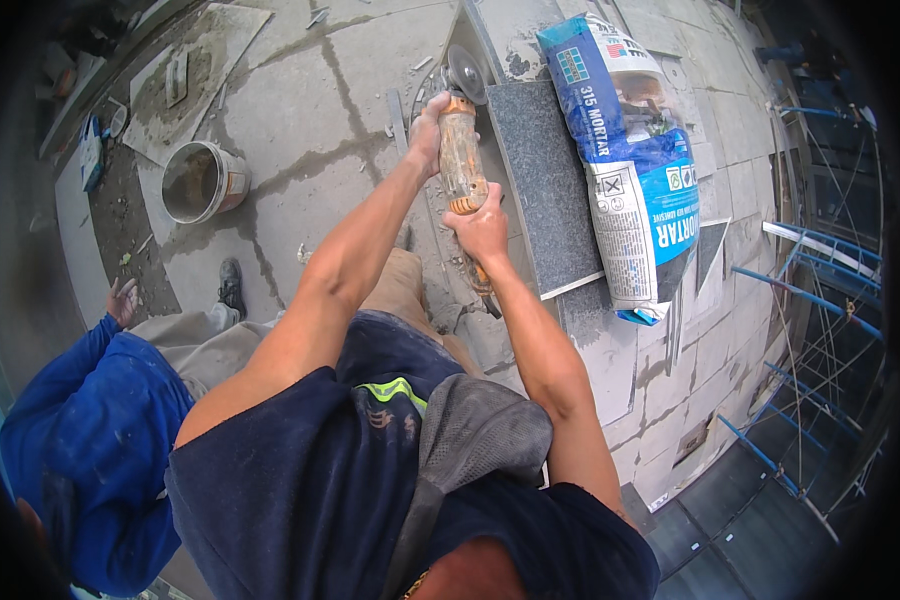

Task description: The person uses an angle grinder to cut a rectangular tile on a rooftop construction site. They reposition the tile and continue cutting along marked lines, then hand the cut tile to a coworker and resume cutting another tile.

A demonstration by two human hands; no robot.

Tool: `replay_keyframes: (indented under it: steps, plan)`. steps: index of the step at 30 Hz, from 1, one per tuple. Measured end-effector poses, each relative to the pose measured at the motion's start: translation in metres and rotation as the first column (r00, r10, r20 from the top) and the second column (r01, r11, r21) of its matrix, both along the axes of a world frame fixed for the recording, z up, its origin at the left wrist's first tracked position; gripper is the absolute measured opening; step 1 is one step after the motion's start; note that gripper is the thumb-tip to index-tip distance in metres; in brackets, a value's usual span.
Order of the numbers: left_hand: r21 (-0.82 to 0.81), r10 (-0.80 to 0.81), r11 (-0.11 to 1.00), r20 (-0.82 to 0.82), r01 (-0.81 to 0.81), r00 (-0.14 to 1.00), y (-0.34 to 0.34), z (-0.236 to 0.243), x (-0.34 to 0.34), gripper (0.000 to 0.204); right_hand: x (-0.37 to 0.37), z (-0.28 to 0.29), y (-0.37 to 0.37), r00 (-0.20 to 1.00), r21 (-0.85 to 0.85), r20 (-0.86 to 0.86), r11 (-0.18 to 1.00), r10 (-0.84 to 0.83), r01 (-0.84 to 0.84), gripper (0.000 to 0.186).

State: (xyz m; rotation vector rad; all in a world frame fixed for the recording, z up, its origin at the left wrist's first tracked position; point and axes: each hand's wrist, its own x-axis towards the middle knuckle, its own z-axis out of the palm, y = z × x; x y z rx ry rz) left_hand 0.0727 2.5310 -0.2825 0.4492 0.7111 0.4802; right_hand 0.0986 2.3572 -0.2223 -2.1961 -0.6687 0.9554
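Note:
Both my hands are closed around a dusty orange angle grinder (461,150), held lengthwise in front of me. My left hand (429,134) grips it at the head end, close behind the round disc (465,75). Further back, my right hand (482,226) wraps the rear of the body. The disc is over the edge of a grey stone slab; whether it touches cannot be made out. Right of the grinder lies a dark grey speckled tile (545,190). A blue and white mortar bag (625,160) rests on the tiles beside it.
To my left a person in a blue top (100,440) sits or crouches, one hand (122,300) raised. A dirty white bucket (202,182) stands on the stained paving. Farther left lies a mortar-smeared board (195,85). Blue scaffold tubes (810,295) line the far right.

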Motion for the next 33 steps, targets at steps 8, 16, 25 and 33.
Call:
replay_keyframes:
  steps: [8, 16, 25, 33]
  plan:
    - [-0.012, 0.003, 1.0, -0.024, -0.003, 1.0, 0.0, 0.008, 0.0, 0.062, -0.003, 0.016, 0.004, 0.999, 0.022, 0.032, 1.0, 0.015, -0.016, 0.063]
    - [-0.06, 0.043, 0.997, 0.032, -0.041, 0.999, -0.016, 0.006, -0.008, 0.055, -0.009, 0.016, -0.015, 1.0, 0.027, 0.003, 1.0, 0.014, -0.014, 0.065]
    - [-0.049, 0.073, 0.996, 0.032, -0.072, 0.997, -0.027, 0.016, -0.01, 0.053, -0.013, 0.012, -0.026, 0.998, 0.04, 0.059, 0.999, 0.012, -0.015, 0.066]
    - [-0.05, 0.051, 0.998, 0.017, -0.05, 0.999, -0.015, 0.01, -0.007, 0.053, -0.006, 0.033, -0.008, 0.989, -0.033, -0.146, 0.999, -0.024, 0.019, 0.063]
